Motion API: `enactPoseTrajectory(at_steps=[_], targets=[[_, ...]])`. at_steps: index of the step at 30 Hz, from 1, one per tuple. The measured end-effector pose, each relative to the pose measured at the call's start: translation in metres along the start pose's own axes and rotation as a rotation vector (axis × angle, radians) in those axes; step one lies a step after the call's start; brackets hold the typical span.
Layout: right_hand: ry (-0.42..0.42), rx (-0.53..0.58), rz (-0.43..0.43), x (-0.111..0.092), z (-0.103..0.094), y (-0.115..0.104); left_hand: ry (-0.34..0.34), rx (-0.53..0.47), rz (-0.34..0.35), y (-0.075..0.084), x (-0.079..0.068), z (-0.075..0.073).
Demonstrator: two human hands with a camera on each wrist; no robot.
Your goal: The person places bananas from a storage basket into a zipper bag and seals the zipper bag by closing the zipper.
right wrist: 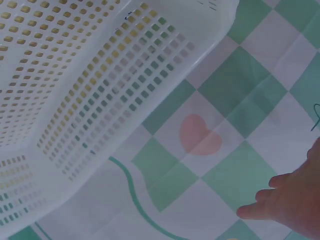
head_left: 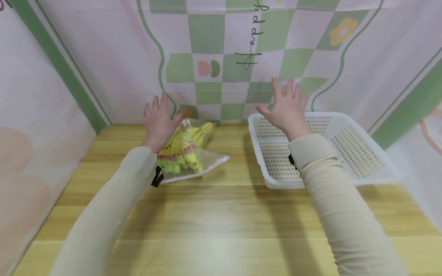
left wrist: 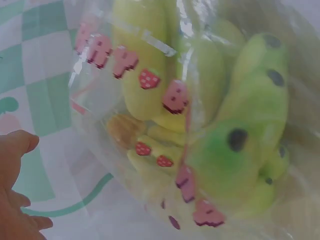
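My left hand (head_left: 159,124) is raised with spread fingers just above and left of a clear plastic bag (head_left: 210,159), holding nothing. Inside the bag are yellow bananas (head_left: 177,143) with green tips; the left wrist view shows them close up, behind pink lettering and strawberry prints on the bag (left wrist: 149,79). Over the left part of a white perforated plastic basket (head_left: 362,149) hangs my right hand (head_left: 288,111), fingers apart and nothing in them. Fingers of the right hand (right wrist: 285,200) also show beyond the basket's rim in the right wrist view.
Both things stand at the back of a wooden table (head_left: 214,218), the bag left of the basket. A checked green and white cloth (head_left: 207,34) hangs right behind them, and more pale cloth closes off both sides.
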State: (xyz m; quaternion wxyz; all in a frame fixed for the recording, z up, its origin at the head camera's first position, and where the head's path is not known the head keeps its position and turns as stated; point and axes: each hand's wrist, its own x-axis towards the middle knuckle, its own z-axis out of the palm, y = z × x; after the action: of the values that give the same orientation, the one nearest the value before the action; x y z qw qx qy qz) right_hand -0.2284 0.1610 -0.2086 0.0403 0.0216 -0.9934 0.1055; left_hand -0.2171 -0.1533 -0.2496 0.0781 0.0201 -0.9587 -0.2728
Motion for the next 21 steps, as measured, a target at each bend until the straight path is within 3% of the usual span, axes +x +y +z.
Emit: enactPoseTrajectory(at_steps=[10,14,21], targets=[[-0.09,-0.049,0.04,-0.003,0.009,0.012,-0.042,0.236,0.036,-0.009,0.004,0.006],[-0.117,-0.063,0.045,-0.005,0.013,0.013,-0.062,0.299,0.02,-0.013,0.004,0.006],[-0.217,-0.003,0.052,-0.006,0.012,0.015,-0.097,0.304,-0.011,-0.015,0.004,0.005]])
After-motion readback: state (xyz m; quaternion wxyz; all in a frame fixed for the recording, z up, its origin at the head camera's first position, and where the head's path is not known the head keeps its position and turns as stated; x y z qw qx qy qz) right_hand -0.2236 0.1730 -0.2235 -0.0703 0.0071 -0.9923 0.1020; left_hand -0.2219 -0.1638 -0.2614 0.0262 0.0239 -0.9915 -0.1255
